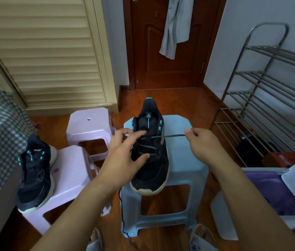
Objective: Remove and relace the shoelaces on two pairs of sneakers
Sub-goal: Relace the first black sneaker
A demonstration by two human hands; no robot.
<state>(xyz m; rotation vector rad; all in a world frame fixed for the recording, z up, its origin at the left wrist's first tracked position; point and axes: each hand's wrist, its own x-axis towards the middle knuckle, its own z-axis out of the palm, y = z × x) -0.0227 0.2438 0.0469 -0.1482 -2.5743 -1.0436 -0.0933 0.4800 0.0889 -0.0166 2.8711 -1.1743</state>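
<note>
A black sneaker (150, 153) with teal accents lies in the middle of the frame on a pale blue stool (182, 160), toe toward the camera and heel toward the door. Its dark shoelace (170, 136) crosses the eyelets and runs out taut to the right. The right hand (200, 142), right of the shoe, pinches the lace's end between thumb and fingertips. The left hand (126, 154) rests over the shoe's left side, fingers loosely spread, thumb on the upper and fingertips at the lacing; whether it grips the lace cannot be told, since the hand covers that part. A thin dark strand hangs below the stool's front edge toward the floor.

At lower left a second black sneaker (34, 174) sits on a lilac stool (70, 171), with another lilac stool (88, 122) behind it. A metal shoe rack (262, 98) stands at right, cut off by the frame edge. A brown door (152, 51) with a grey garment (175, 28) hanging on it fills the upper centre, and a louvred cabinet door (52, 51) the upper left.
</note>
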